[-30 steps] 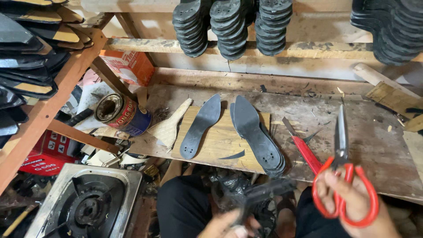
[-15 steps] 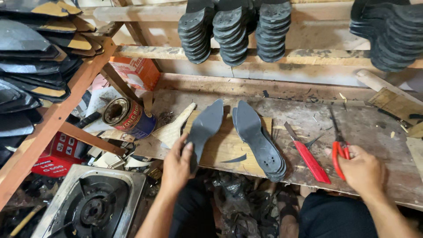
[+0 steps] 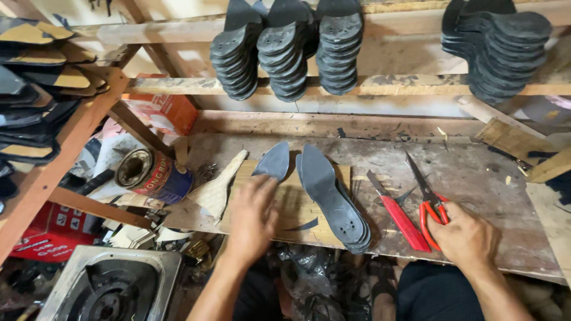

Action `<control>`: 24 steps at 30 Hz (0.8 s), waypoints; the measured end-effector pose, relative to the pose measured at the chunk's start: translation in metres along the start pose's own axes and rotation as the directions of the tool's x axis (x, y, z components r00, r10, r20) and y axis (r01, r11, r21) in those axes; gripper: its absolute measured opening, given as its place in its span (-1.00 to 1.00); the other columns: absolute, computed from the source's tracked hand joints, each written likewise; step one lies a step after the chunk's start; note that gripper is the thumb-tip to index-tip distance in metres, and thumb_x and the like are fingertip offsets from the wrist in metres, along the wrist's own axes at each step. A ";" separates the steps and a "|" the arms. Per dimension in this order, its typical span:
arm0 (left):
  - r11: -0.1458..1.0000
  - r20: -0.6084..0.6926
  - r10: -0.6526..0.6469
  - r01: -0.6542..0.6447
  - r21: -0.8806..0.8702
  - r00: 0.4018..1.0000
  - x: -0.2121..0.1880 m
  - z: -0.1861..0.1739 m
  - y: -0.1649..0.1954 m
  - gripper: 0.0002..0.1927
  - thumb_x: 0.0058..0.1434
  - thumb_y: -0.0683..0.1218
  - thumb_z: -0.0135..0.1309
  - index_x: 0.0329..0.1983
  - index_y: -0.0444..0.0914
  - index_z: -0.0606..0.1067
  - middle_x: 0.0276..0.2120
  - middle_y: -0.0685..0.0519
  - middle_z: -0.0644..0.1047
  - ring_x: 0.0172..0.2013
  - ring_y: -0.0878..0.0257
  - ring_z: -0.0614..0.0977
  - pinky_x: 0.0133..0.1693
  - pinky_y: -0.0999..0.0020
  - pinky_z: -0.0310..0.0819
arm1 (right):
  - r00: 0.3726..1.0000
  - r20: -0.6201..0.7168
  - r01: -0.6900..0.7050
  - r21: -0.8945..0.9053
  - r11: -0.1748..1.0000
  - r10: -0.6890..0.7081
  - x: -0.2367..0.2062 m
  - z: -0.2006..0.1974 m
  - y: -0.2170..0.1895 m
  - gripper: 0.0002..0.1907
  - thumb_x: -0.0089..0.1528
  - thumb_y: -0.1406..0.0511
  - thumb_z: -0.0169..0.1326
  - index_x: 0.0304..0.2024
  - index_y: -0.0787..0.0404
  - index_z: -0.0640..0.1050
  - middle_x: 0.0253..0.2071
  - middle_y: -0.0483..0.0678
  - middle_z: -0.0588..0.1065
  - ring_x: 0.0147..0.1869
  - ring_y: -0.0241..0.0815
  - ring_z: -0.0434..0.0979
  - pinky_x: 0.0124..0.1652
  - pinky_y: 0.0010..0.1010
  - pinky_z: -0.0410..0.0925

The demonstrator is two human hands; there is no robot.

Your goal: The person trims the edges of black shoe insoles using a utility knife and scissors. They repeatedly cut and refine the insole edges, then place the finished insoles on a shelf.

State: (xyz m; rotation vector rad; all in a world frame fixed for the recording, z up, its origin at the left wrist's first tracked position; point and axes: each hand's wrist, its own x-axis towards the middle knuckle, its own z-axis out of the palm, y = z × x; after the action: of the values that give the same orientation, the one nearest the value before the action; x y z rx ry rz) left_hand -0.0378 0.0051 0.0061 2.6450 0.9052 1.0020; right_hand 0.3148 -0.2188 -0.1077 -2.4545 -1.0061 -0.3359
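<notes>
Left hand [image 3: 253, 217] is lying flat, fingers spread, pressing on a single dark sole [image 3: 272, 161] whose toe end is showing beyond the fingertips; not gripping, only covering it. The sole is resting on a pale wooden board [image 3: 291, 205] on the workbench [image 3: 476, 178], just left of a small stack of grey soles [image 3: 333, 199]. Right hand [image 3: 467, 238] is resting over the red handles of the scissors [image 3: 429, 199], fingers curled loosely around them, blades lying closed on the bench beside a red-handled knife [image 3: 399, 214]. Judgement: sole looks thin, light, flexible rubber, probably grippy; best pinched at an edge near the waist or heel.
</notes>
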 end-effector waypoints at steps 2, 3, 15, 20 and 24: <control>0.984 0.106 0.167 -0.159 -0.081 0.980 0.004 0.003 0.027 -0.32 -0.06 -0.26 0.15 0.23 -0.22 0.42 0.26 -0.13 0.38 0.30 -0.22 0.32 0.22 -0.12 0.23 | 1.000 0.019 -0.013 -0.046 0.999 0.014 0.001 0.001 0.000 -0.57 0.11 -0.14 0.25 -0.27 0.00 0.65 -0.50 0.11 0.55 -0.35 0.21 0.60 -0.27 0.00 0.42; 0.973 0.190 0.217 -0.196 -0.123 0.958 0.006 0.006 0.039 -0.31 -0.04 -0.27 0.16 0.26 -0.20 0.42 0.31 -0.10 0.35 0.34 -0.22 0.28 0.21 -0.15 0.19 | 0.999 0.030 -0.018 -0.054 0.998 0.019 0.001 0.001 0.000 -0.57 0.11 -0.14 0.25 -0.29 0.01 0.64 -0.50 0.10 0.55 -0.35 0.21 0.60 -0.27 0.00 0.42; 0.890 0.381 0.453 -0.435 -0.136 0.806 0.040 -0.011 0.077 -0.25 -0.07 -0.12 0.20 0.30 -0.20 0.42 0.18 0.00 0.50 0.24 -0.01 0.40 0.29 -0.04 0.14 | 0.998 -0.059 0.020 -0.001 1.000 -0.020 0.001 -0.001 -0.005 -0.59 0.10 -0.10 0.25 -0.17 -0.03 0.67 -0.49 0.11 0.55 -0.36 0.20 0.60 -0.27 0.00 0.43; 0.699 0.381 -0.010 0.279 -0.658 0.925 0.003 -0.044 0.075 -0.52 0.36 -0.07 0.11 0.33 -0.30 0.52 -0.07 -0.14 0.56 -0.07 0.10 0.49 0.03 0.16 0.34 | 1.000 -0.026 -0.002 -0.001 1.000 0.002 0.003 -0.009 -0.012 -0.60 0.11 -0.10 0.25 -0.17 -0.06 0.67 -0.50 0.10 0.56 -0.37 0.22 0.60 -0.30 0.01 0.43; 0.031 0.505 -0.148 0.514 -0.857 0.850 -0.038 -0.037 0.080 -0.68 0.35 -0.11 0.02 0.10 -0.36 0.39 -0.17 -0.07 0.64 -0.13 0.24 0.66 0.02 0.30 0.53 | 0.984 0.168 -0.071 0.040 0.997 0.063 0.009 -0.029 -0.022 -0.51 0.07 -0.17 0.23 -0.19 -0.02 0.67 -0.57 0.09 0.56 -0.44 0.13 0.61 -0.33 -0.07 0.43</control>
State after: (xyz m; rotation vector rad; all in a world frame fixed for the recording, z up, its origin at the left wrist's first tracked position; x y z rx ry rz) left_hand -0.0460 -0.0835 0.0424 1.1833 0.4140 0.6339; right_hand 0.3043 -0.2144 -0.0720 -2.5005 -0.9836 -0.0847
